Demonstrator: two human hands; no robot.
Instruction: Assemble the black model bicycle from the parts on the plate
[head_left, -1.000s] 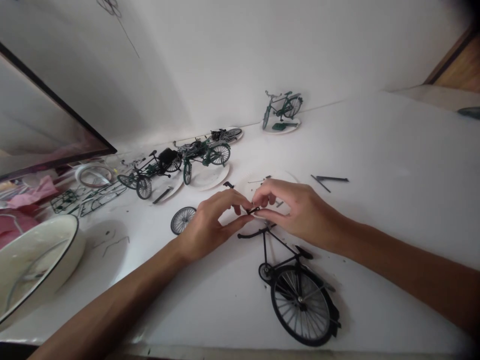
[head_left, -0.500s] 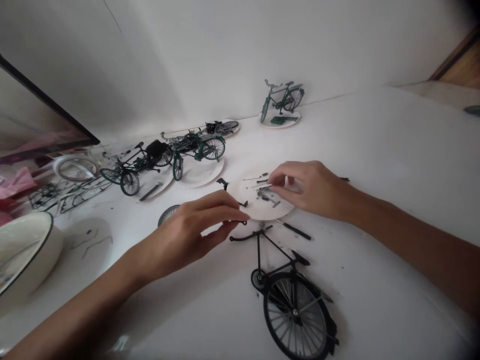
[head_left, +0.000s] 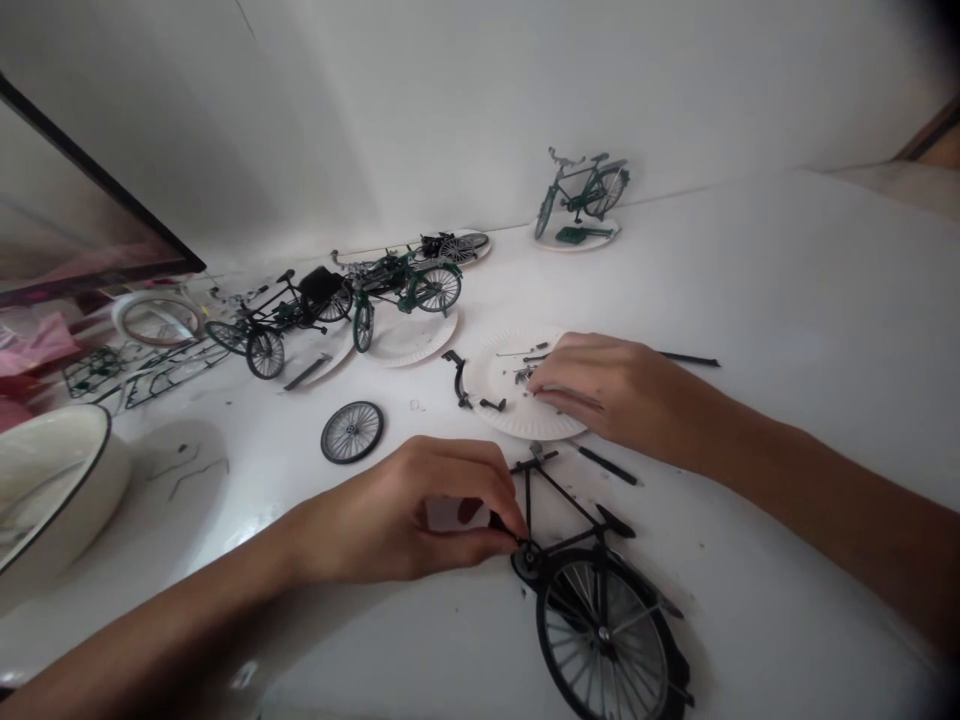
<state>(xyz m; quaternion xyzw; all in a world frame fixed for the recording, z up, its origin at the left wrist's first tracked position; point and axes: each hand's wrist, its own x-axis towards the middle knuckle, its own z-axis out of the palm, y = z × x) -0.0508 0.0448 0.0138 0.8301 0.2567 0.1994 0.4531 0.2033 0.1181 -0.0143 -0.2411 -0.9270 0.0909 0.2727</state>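
Observation:
My left hand [head_left: 420,510] is pinched closed on a thin black bicycle part [head_left: 504,524], its fingertips at the chainring [head_left: 528,562] of a black model bicycle [head_left: 564,500]. The fingers hide most of that part. The bicycle lies on the table with its rear wheel [head_left: 604,632] towards me; no front wheel is on it. My right hand [head_left: 592,385] reaches over a white paper plate [head_left: 517,425], thumb and finger closed among small metal parts [head_left: 523,376]. Whatever is between those fingertips is hidden. Beside the plate lie a black curved piece [head_left: 458,378] and a dark-handled tool [head_left: 606,464].
A loose spoked wheel [head_left: 352,432] lies left of the plate. Further back stand model bicycles [head_left: 405,290] on paper plates, and a green one [head_left: 581,190] by the wall. An enamel bowl [head_left: 97,480] is at the left edge. A black strip [head_left: 690,359] lies behind my right wrist.
My left hand has moved down and right with the thin black part, from beside the plate to the chainring. My right hand has lowered slightly at the plate. The view has shifted a little.

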